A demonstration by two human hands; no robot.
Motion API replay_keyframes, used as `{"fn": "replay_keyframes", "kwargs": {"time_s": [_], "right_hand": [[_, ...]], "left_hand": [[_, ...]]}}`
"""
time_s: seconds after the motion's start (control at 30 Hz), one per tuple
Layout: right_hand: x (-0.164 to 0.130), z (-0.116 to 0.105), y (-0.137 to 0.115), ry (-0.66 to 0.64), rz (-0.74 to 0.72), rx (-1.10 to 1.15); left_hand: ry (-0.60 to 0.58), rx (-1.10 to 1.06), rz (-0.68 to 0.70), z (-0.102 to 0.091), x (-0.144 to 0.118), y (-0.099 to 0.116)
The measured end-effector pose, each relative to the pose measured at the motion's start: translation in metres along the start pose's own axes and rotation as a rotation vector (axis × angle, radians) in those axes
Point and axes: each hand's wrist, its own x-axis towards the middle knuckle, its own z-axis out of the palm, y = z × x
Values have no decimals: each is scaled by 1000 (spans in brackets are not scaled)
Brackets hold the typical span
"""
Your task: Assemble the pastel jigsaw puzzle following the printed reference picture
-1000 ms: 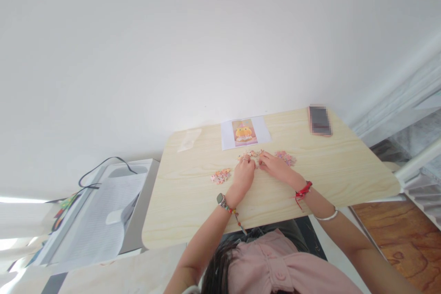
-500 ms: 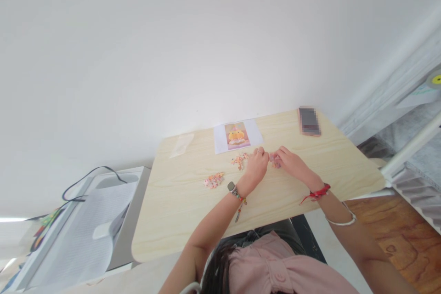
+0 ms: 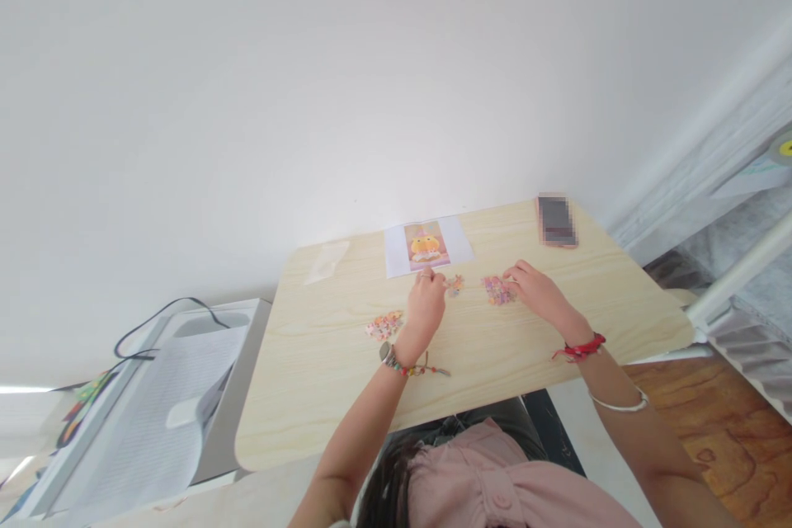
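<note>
My left hand (image 3: pixel 426 303) is bent over the middle pile of jigsaw puzzle pieces (image 3: pixel 456 285) and hides part of it. Its fingers are drawn together at the pile's left side; whatever they pinch is too small to make out. At the right edge of a pinkish-purple pile of puzzle pieces (image 3: pixel 495 290) is my right hand (image 3: pixel 539 295), fingertips closed together and touching the pile. Any piece in them cannot be made out. A third pile of orange and pink pieces (image 3: pixel 384 325) lies left of my left hand.
Behind the piles lies a white sheet with a printed pumpkin picture (image 3: pixel 426 245). A phone (image 3: pixel 555 220) rests at the table's (image 3: pixel 322 379) back right, a clear plastic bag (image 3: pixel 327 261) at the back left. Papers (image 3: pixel 167 396) cover a white unit on the left.
My left hand has moved left, away from my right hand, over the middle pile. My right hand has shifted slightly right, and more of the purple pile shows.
</note>
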Motion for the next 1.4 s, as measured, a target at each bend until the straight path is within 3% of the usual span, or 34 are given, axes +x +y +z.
{"fn": "replay_keyframes", "kwargs": {"time_s": [0.1,0.17,0.37,0.57,0.83,1.07,1.2,1.4], "right_hand": [[6,4,-31,-57,-85,49],[14,11,-53,-107,-133,9],[31,39,-92,-195,-174,7],[40,52,-98,-196,-220,46],[41,59,-92,-184,-238,63],[39,62,-87,-157,-250,70],[43,57,-101,-124,-340,109],[52,54,-133,-141,-444,137]], "left_hand": [[11,6,-108,-6,-26,-26],[-7,8,-160,-7,-38,-33],[-69,29,-196,-4,-44,-22],[-73,70,-216,5,-37,-12],[-73,128,-151,12,-39,-16],[-59,56,-108,5,-39,-18],[7,-23,-115,-10,-50,-33],[122,-131,-244,-22,-82,-79]]}}
